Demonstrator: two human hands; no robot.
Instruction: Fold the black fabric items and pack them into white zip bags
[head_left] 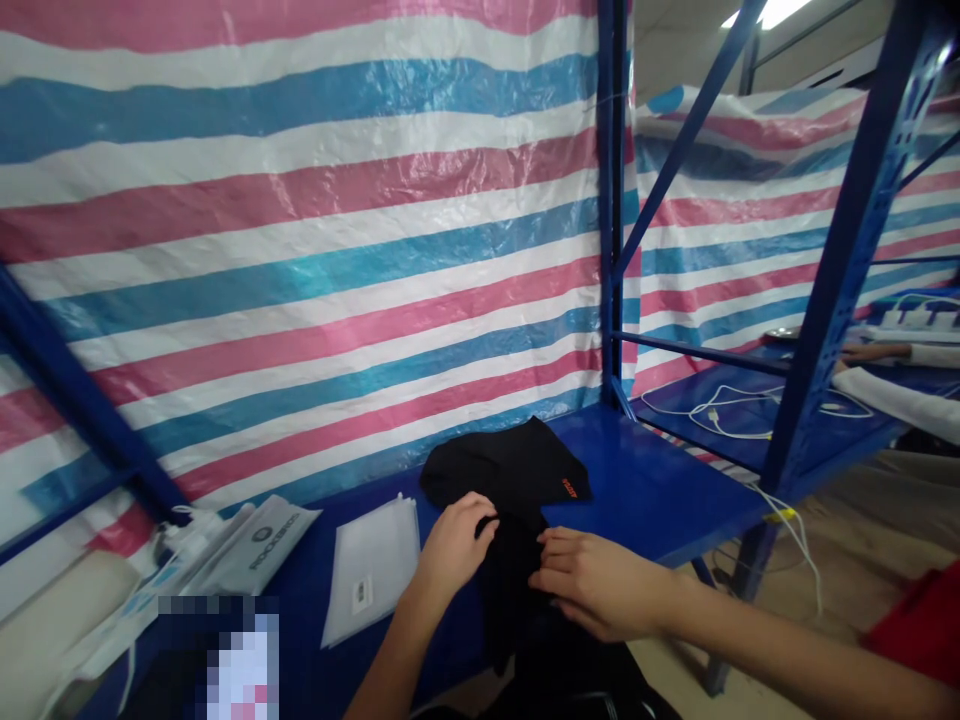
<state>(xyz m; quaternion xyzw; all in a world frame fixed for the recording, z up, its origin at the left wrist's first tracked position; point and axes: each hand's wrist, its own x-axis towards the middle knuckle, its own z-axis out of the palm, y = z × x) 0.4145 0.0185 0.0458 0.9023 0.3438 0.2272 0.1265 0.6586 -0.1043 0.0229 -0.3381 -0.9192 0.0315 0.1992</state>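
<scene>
A piece of black cloth (510,575) hangs toward me over the front of the blue table, between my two hands. My left hand (455,540) has its curled fingers closed at the cloth's left edge. On the opposite edge, my right hand (581,578) grips with bent fingers; its fingertips are partly lost against the black. Just behind lies another black fabric part (506,465), spread flat with small orange lettering near its right corner. Whether the two parts are one garment I cannot tell. Left of my left hand rests a whitish translucent zip bag (373,565) with a small label.
Grey printed packages (259,550) and a white power strip (169,575) sit at the left. Blue metal posts (832,240) frame the table (645,480), with striped sheeting (337,250) behind. White cables (720,405) and another person's sleeved arms (896,395) are at the right.
</scene>
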